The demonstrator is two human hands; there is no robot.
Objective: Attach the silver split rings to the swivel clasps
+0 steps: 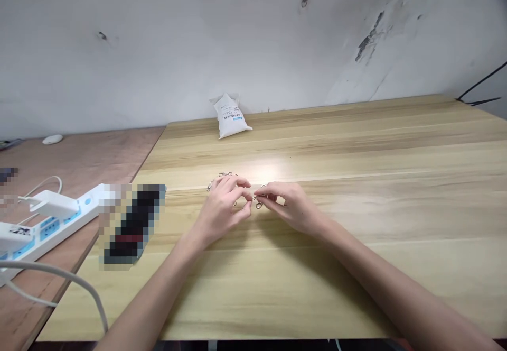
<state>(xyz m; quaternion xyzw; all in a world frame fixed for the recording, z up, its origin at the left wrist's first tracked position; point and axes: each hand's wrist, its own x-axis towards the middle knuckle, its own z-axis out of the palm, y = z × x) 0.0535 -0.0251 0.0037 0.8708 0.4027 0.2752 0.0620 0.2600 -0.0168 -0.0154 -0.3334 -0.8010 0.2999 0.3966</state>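
The left hand [225, 208] and the right hand [291, 206] are reaching toward each other near the middle of the bench [356, 150], their fingertips nearly touching. The right hand is pinching small metal clasps [259, 202] between thumb and forefinger, while the left hand is curling over more of them, with some showing past its knuckles; how firmly it is gripping is hidden. A white bag [232, 117] is leaning on the wall [253, 39] at the bench's back edge. A blurred object [132, 225] is lying by the left edge, and beyond that edge a power strip [51, 229] with white chargers [53, 204] and a white mouse [53, 139] are resting on a brown board [79, 163].
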